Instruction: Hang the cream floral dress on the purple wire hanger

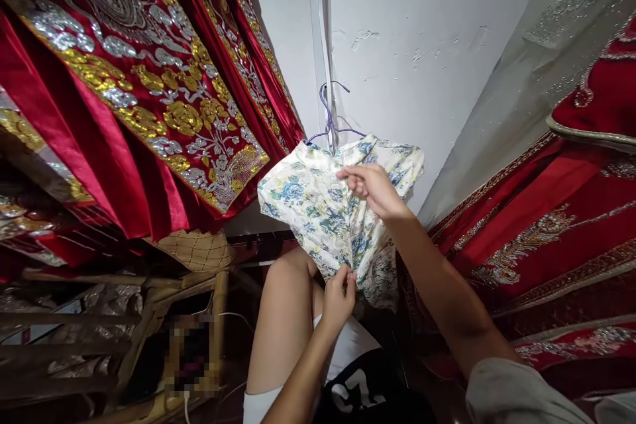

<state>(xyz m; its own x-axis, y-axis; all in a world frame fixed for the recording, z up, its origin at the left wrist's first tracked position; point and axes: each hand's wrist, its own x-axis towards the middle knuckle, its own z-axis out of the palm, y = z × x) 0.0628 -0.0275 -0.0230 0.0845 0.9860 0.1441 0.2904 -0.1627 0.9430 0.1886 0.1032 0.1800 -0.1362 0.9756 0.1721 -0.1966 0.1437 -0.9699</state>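
A small short-sleeved shirt (pixel 291 195), white with blue and yellow flowers, hangs in front of me on a purple wire hanger (pixel 326 106). My right hand (pixel 371 187) has its fingers closed on the front edge just below the collar. Lower down, my left hand (pixel 340 293) pinches the same front edge near the shirt's bottom. The edge runs fairly straight between the two hands. Whether a button or other fastener lies under my fingertips is too small to tell. Part of the lower shirt falls in shadow behind my right forearm.
Red garments with gold and silver embroidery (pixel 183 116) hang at the left. More red beaded garments (pixel 556 238) hang at the right, beside a sheer pale cloth (pixel 527 73). A white wall (pixel 397 33) stands behind. Low at left is a wooden chair (pixel 222 291) with a blurred-out object and white cable.
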